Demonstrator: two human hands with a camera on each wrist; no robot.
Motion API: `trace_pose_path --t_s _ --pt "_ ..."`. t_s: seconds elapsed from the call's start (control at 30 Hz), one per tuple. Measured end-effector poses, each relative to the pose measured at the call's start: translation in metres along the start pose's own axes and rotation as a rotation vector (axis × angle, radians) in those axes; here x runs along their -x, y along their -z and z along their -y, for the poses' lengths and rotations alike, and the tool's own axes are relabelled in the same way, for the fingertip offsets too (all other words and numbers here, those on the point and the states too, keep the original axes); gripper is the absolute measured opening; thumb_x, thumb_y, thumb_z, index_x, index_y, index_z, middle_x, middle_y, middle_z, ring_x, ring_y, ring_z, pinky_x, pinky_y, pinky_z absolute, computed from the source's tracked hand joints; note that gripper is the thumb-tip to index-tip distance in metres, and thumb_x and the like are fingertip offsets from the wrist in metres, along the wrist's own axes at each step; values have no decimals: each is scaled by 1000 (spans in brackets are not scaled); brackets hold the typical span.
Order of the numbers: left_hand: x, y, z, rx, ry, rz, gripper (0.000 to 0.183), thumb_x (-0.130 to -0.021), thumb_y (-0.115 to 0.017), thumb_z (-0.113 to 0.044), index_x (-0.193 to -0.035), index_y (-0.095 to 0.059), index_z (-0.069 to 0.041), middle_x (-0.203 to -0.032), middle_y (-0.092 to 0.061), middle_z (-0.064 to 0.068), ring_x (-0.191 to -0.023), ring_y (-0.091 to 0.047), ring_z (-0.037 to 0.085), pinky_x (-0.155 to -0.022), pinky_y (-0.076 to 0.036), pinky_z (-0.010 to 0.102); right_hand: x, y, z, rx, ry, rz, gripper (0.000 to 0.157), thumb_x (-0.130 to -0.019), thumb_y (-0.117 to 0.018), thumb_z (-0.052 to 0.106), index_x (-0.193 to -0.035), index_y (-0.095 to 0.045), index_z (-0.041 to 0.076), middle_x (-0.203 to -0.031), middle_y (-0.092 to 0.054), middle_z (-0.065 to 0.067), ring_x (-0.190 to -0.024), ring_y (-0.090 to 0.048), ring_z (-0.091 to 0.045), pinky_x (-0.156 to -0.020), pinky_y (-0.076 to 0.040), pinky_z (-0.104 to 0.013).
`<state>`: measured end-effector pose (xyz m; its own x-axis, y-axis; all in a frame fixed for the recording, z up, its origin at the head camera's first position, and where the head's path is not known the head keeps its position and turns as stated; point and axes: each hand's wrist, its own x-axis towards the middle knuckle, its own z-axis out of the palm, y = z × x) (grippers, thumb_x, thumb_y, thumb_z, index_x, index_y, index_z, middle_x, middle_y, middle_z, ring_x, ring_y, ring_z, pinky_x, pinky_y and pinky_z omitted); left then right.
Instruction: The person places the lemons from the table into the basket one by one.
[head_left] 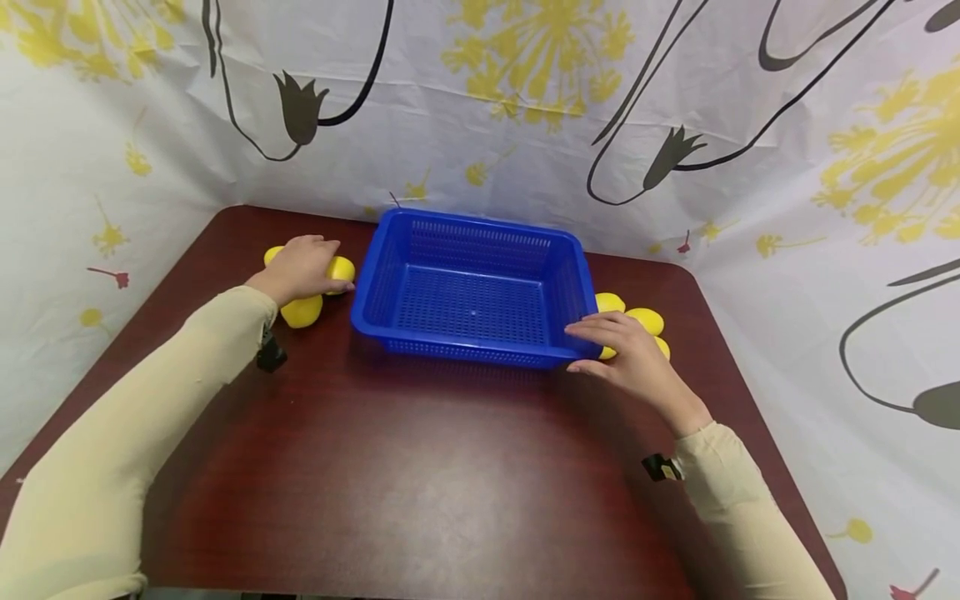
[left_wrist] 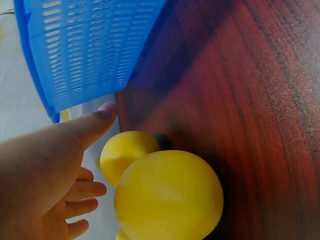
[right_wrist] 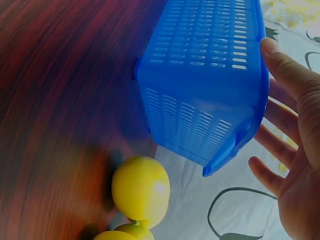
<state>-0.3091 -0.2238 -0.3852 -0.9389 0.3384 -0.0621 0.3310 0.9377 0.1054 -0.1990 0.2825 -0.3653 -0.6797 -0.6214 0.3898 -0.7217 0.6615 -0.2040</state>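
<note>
A blue plastic basket [head_left: 472, 342] with slotted walls stands upright at the back middle of the table, and nothing lies inside it. My left hand [head_left: 300, 268] hovers over a cluster of yellow lemons [head_left: 302, 312] left of the basket. Its fingers are spread loosely, and the left wrist view shows them beside a large lemon [left_wrist: 170, 195] without gripping it. At the basket's front right corner is my right hand [head_left: 633, 354], fingers extended around the rim; whether they touch it I cannot tell. Several more lemons [head_left: 647, 320] lie just right of the basket, partly behind this hand.
The dark red-brown table [head_left: 420, 467] has a glossy wood surface. A white cloth [head_left: 480, 167] printed with yellow and grey flowers hangs around its back and sides. Both forearms wear pale sleeves [head_left: 165, 383], with a small black device at each wrist.
</note>
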Motion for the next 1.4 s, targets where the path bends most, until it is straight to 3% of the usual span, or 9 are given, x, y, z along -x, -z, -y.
trace_pose_path --t_s 0.13,0.4,0.63,0.8,1.0,1.2,1.4 --pt "-1 -3 -1 -34 26 13 83 -91 -63 -49 -142 -42 13 -142 -49 34 -139 -37 50 -118 -27 62 2 -1 0 -1 0 -5 56 -68 -90 24 -119 -72 10 -116 -73 -8 -113 -63 -27 -99 -49 -52" --pt "1 -8 -5 -99 26 13 77 -91 -64 -48 -137 -48 11 -135 -56 32 -134 -43 48 -113 -34 60 4 -4 -3 -4 24 -36 50 -68 -89 21 -114 -74 8 -112 -75 -8 -110 -63 -27 -97 -48 -48" --pt "4 -7 -9 -104 17 -26 69 -89 -69 -40 -132 -52 11 -126 -62 31 -126 -50 48 -104 -43 60 5 -5 -2 -5 60 -62 46 -67 -89 16 -110 -76 8 -106 -76 -7 -104 -65 -24 -92 -50 -42" --pt "4 -7 -9 -108 10 -43 66 -88 -72 -35 -133 -53 9 -120 -66 29 -121 -52 47 -100 -45 59 5 -5 -1 1 73 -71 37 -71 -87 22 -105 -78 10 -101 -77 -4 -102 -66 -23 -90 -51 -37" --pt "2 -11 -6 -115 -8 -58 65 -86 -74 -34 -133 -54 6 -115 -68 26 -114 -53 46 -95 -46 58 6 -6 -1 9 84 -99 37 -66 -90 15 -101 -79 10 -94 -78 -5 -100 -67 -25 -87 -52 -37" --pt "-2 -13 -5 -116 -37 -87 64 -84 -76 -33 -131 -56 5 -110 -70 23 -107 -54 45 -92 -45 57 6 -6 -1 34 82 -112 35 -68 -89 17 -101 -79 11 -91 -78 -3 -99 -67 -24 -83 -55 -37" --pt "-5 -7 -3 -115 -25 -102 64 -84 -74 -37 -130 -56 4 -110 -69 24 -106 -54 45 -91 -46 57 7 -7 0 41 83 -121 34 -67 -90 18 -99 -80 10 -90 -78 -4 -98 -68 -24 -81 -55 -37"
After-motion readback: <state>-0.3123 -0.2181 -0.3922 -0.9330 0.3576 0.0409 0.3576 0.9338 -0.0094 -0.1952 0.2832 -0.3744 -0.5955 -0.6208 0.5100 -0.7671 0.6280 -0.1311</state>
